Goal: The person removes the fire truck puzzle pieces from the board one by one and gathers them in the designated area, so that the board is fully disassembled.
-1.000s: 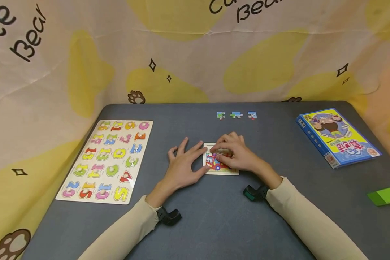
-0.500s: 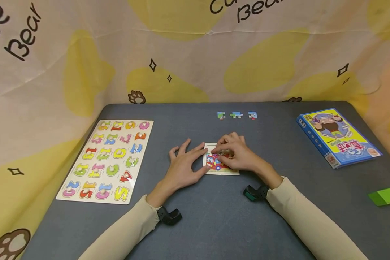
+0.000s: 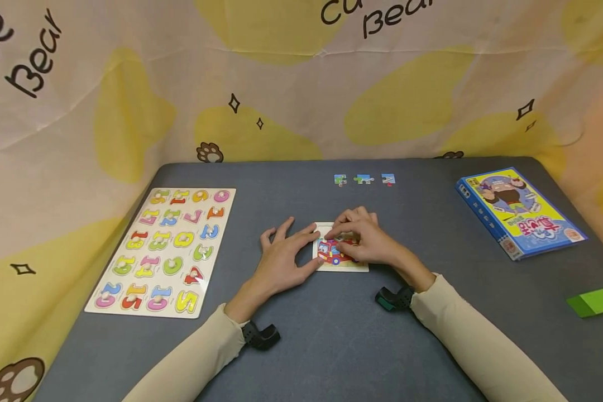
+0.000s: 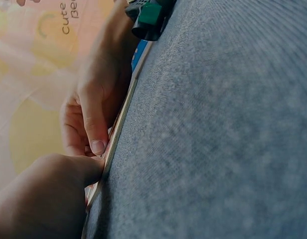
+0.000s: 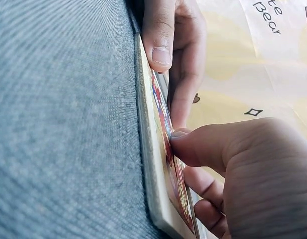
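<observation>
A small jigsaw puzzle board (image 3: 352, 268) with a pale wooden border and a picture of a red vehicle lies flat on the grey table. My left hand (image 3: 283, 259) rests at its left side, fingers spread, with thumb and index fingertips on the border. Above the picture, my right hand (image 3: 364, 237) pinches a puzzle piece between thumb and index finger, right at the board's surface; the fingers hide most of that piece. In the right wrist view, the right thumb (image 5: 198, 144) touches the printed surface. Three loose puzzle pieces (image 3: 364, 179) lie in a row behind the board.
A white number puzzle board (image 3: 143, 314) with colourful numerals lies at the left. To the right are a blue and yellow box (image 3: 520, 212) and a green block (image 3: 595, 302). A patterned cloth (image 3: 281, 72) hangs behind the grey table (image 3: 326, 340).
Both hands stay at the small board with almost no movement. The whole head view shifts slightly; the three loose pieces stay where they are.
</observation>
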The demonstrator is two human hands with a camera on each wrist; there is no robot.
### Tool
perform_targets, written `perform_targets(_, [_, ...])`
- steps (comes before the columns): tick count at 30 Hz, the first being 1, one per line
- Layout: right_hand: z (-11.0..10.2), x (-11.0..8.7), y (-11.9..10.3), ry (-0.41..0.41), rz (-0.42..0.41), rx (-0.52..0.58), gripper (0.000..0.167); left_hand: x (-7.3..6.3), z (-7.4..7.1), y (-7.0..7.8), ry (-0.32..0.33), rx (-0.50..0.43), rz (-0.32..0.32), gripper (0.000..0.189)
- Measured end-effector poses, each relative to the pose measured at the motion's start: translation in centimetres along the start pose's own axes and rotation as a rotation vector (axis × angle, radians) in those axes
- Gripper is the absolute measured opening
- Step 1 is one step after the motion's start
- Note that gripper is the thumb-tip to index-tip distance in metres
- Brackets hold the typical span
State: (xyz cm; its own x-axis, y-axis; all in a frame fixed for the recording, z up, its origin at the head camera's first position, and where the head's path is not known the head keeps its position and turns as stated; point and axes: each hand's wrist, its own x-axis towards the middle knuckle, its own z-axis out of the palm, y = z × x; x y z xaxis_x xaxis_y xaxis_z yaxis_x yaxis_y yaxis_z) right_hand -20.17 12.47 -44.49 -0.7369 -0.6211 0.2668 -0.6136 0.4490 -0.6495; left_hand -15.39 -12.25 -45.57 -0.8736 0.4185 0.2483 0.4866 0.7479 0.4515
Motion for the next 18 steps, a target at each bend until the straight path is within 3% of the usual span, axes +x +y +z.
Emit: perform_targets(18, [-0.09,0.10,-0.14,-0.031,0.053,0.040,0.023,0.04,-0.15,0.13,0.006,-0.009,-0.008,0.054])
